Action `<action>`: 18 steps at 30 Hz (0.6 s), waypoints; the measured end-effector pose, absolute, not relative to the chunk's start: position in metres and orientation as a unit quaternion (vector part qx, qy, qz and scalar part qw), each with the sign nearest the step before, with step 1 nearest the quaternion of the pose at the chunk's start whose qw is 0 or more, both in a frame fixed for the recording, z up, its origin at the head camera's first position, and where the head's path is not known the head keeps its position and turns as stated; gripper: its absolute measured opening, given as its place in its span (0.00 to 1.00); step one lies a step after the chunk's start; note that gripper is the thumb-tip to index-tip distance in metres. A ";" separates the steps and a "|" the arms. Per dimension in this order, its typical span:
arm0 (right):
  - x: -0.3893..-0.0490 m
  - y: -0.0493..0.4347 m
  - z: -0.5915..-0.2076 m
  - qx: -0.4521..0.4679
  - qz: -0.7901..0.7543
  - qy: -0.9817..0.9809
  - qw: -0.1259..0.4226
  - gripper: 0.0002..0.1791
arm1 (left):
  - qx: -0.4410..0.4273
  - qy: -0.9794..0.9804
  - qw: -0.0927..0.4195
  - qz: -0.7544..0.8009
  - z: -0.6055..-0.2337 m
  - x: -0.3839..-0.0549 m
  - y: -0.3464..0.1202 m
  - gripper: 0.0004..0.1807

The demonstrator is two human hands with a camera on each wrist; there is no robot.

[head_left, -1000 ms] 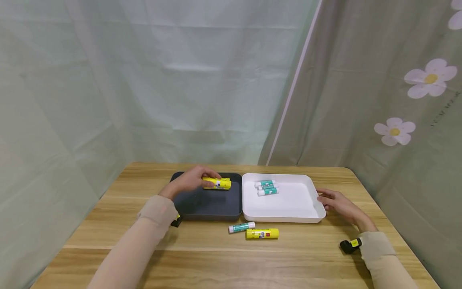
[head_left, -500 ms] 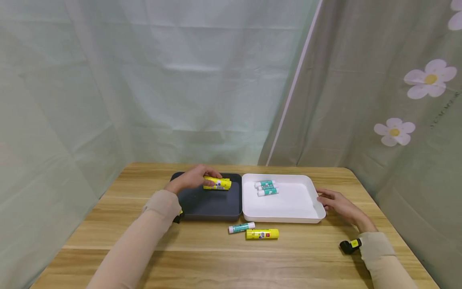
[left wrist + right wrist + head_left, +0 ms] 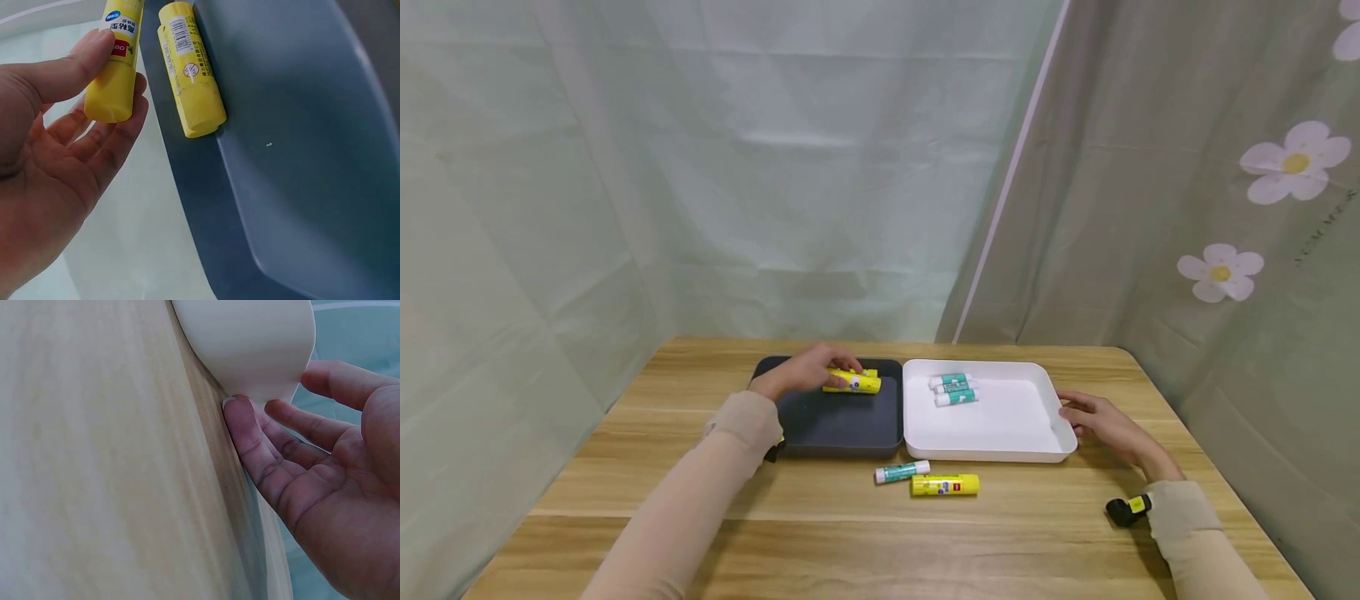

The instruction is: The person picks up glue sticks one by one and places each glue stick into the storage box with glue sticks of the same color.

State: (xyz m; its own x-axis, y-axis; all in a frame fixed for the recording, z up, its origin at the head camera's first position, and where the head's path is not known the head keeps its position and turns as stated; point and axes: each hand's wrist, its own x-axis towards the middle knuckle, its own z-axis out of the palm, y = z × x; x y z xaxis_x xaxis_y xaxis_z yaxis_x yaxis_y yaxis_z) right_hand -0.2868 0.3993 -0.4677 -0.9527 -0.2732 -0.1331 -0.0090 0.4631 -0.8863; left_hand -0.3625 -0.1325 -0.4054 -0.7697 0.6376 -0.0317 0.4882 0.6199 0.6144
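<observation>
My left hand (image 3: 805,371) pinches a yellow glue stick (image 3: 112,87) between thumb and fingers, over the far part of the dark grey tray (image 3: 842,433). In the left wrist view, more yellow glue sticks (image 3: 197,81) lie against the tray's wall, side by side and partly overlapping. My right hand (image 3: 1105,425) touches the right side of the white tray (image 3: 1000,425); its fingertips rest at the tray's corner in the right wrist view. Inside the white tray lie three green-and-white glue sticks (image 3: 957,398) close together at its far left.
On the wooden table (image 3: 820,550), in front of the trays, lie a green-and-white glue stick (image 3: 901,472) and a yellow glue stick (image 3: 946,485), nearly end to end. The trays stand side by side. Curtains (image 3: 820,183) hang behind the table and along its sides.
My left wrist and forearm have shifted slightly to the right, while the pinched glue stick stays almost in place. The right hand and both trays have not moved.
</observation>
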 end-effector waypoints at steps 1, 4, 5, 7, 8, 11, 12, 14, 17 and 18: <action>-0.287 0.399 -0.467 -0.087 -0.511 0.845 0.130 0.37 | 0.314 0.892 0.127 0.301 -0.405 -0.363 -0.131 0.16; -0.286 0.398 -0.466 -0.083 -0.515 0.843 0.132 0.37 | 0.306 0.892 0.134 0.303 -0.404 -0.363 -0.129 0.16; -0.286 0.398 -0.466 -0.084 -0.516 0.842 0.132 0.37 | 0.303 0.893 0.137 0.304 -0.404 -0.364 -0.129 0.16; -0.286 0.398 -0.466 -0.084 -0.517 0.842 0.133 0.37 | 0.302 0.892 0.139 0.306 -0.404 -0.364 -0.128 0.16; -0.286 0.397 -0.466 -0.083 -0.518 0.841 0.133 0.37 | 0.301 0.893 0.139 0.305 -0.405 -0.365 -0.127 0.16; -0.286 0.397 -0.467 -0.084 -0.520 0.839 0.133 0.37 | 0.305 0.896 0.135 0.294 -0.406 -0.366 -0.126 0.15; -0.286 0.397 -0.467 -0.084 -0.521 0.839 0.132 0.37 | 0.308 0.897 0.132 0.289 -0.407 -0.367 -0.126 0.15; -0.287 0.398 -0.467 -0.085 -0.522 0.838 0.132 0.36 | 0.311 0.899 0.130 0.280 -0.408 -0.368 -0.125 0.15; -0.287 0.398 -0.468 -0.084 -0.523 0.838 0.131 0.36 | 0.315 0.902 0.127 0.268 -0.409 -0.369 -0.124 0.15; -0.287 0.398 -0.468 -0.084 -0.523 0.838 0.131 0.36 | 0.316 0.903 0.126 0.264 -0.410 -0.369 -0.124 0.15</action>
